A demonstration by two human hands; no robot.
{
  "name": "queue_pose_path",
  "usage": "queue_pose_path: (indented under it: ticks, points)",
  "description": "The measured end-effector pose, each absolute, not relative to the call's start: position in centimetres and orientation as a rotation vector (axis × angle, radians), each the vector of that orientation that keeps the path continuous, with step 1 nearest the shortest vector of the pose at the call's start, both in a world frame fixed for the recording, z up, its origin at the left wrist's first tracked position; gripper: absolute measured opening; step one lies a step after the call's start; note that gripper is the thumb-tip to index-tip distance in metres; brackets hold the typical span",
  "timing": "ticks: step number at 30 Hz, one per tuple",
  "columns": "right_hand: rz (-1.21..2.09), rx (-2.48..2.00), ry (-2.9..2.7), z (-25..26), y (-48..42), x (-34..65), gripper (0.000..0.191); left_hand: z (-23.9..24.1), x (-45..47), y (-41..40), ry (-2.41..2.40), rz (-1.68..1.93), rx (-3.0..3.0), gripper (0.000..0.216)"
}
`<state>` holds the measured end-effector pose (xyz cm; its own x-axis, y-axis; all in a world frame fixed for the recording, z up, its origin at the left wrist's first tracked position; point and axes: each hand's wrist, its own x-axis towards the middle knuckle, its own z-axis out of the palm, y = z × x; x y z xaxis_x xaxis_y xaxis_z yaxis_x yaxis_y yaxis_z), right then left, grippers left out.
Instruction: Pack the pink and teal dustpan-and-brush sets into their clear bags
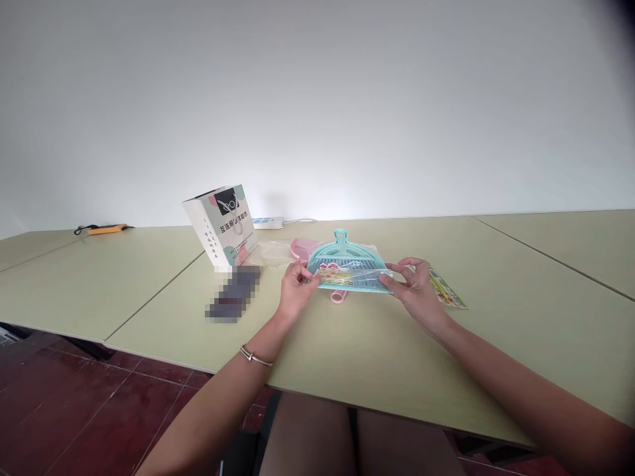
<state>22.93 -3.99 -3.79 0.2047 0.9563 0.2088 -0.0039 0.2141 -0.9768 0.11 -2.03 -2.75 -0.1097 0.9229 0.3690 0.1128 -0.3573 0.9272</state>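
A teal dustpan (340, 248) is held up over the table, its looped handle pointing away from me. In it lies a brush (370, 277) with blue-grey bristles, partly covered by clear film and a printed label (335, 274). My left hand (296, 284) pinches the dustpan's near left corner. At the near right corner, my right hand (411, 287) grips it between thumb and fingers. Behind and below is a pink dustpan (303, 248), mostly hidden. A pink tube-shaped end (338, 297) shows under the teal edge; I cannot tell what it belongs to.
A printed paper bag (223, 225) stands at the left, with a blurred dark object (233, 295) before it. Beyond my right hand lies a colourful printed card (448, 289). Near the wall are a white power strip (268, 223) and an orange item with a black strap (106, 229).
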Motion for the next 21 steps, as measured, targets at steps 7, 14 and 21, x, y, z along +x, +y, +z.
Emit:
queue_pose_path:
  ticks: [7,14,21]
  points:
    - [1.016,-1.171,-1.145,-3.9,-4.4,22.5,0.075,-2.1,0.5,-3.3,0.905,1.429,1.398,0.056]
    - [0.821,-1.243,-1.336,-3.8,-4.6,22.5,0.067,-1.8,0.6,-4.1,0.766,1.111,1.377,0.08]
    - [0.848,-1.16,-1.506,-3.4,-4.5,23.4,0.057,-1.4,0.2,-3.6,0.801,1.02,1.33,0.057]
